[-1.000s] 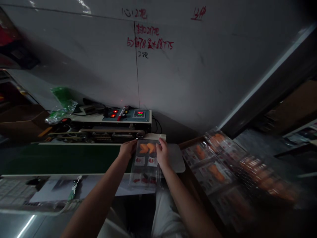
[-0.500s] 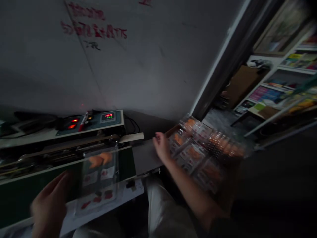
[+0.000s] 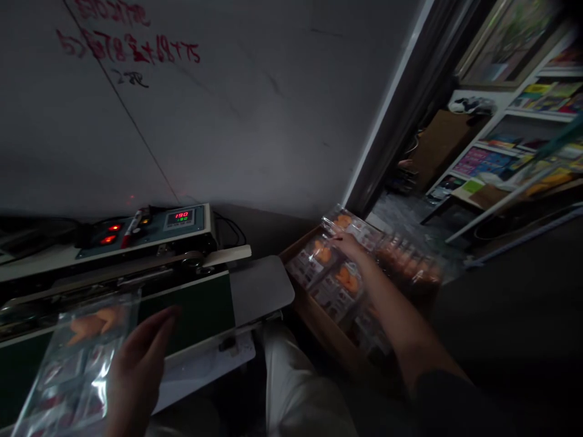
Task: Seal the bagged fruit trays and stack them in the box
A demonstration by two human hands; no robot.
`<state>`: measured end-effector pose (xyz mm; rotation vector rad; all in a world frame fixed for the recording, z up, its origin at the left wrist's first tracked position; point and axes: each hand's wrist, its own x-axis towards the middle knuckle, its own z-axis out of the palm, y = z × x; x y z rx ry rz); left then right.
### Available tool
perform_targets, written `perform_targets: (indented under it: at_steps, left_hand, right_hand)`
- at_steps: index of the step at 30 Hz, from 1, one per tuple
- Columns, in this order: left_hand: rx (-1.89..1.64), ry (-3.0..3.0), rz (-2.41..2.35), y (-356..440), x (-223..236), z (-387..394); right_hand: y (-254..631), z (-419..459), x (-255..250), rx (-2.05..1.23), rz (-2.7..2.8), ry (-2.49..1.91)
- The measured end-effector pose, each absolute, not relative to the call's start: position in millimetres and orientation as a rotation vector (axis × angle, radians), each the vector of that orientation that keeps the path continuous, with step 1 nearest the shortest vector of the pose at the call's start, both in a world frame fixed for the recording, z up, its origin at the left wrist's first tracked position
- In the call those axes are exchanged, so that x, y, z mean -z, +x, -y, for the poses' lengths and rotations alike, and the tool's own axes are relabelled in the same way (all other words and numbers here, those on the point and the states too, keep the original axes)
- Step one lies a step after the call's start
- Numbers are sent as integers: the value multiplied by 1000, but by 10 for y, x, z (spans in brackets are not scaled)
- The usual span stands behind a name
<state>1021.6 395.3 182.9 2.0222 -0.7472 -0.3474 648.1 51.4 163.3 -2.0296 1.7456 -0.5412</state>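
My left hand (image 3: 136,358) hovers near the lower left with fingers stretched out, just right of a clear plastic packet (image 3: 75,358) with orange items that lies on the green belt (image 3: 191,306) of the sealing machine (image 3: 150,227). Whether the fingers touch the packet is unclear. My right hand (image 3: 348,243) reaches out to the right and rests on a pile of similar packets (image 3: 337,276) in a brown cardboard box (image 3: 319,318). Its fingers lie on the top packets; a grip is not discernible.
The sealing machine has a control panel with red lights and a digital display (image 3: 181,215). A grey plate (image 3: 257,285) sticks out at the belt's right end. A white wall with red writing (image 3: 132,45) is behind. Shelves with coloured goods (image 3: 514,152) stand far right.
The packet has travelled left along the belt and my left hand has followed beside it. My right hand let go of it and reached right onto the packets in the box. My view turned right.
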Motion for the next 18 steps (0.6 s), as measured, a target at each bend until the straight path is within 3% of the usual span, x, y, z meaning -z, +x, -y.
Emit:
perform_targets:
  at_steps: [4, 7, 10, 14, 18]
  left_hand:
    - [652, 1643, 1107, 9807, -2021, -3381]
    - [743, 1269, 1361, 9452, -2237, -2823]
    - [747, 1018, 1449, 9205, -2464, -2403]
    - [1182, 805, 1262, 9189, -2539, -2401]
    - [1287, 930, 811, 9409, -2286, -2777]
  right_hand:
    - [6447, -861, -2514, 755, -1215, -2277]
    - [6593, -1266, -3261, 657, -847, -2434]
    - [6836, -1615, -3686, 568, -606, -2478]
    - [7127, -1757, -3477, 715, -493, -2276]
    - [7455, -1784, -2700, 1128, -702, -1436]
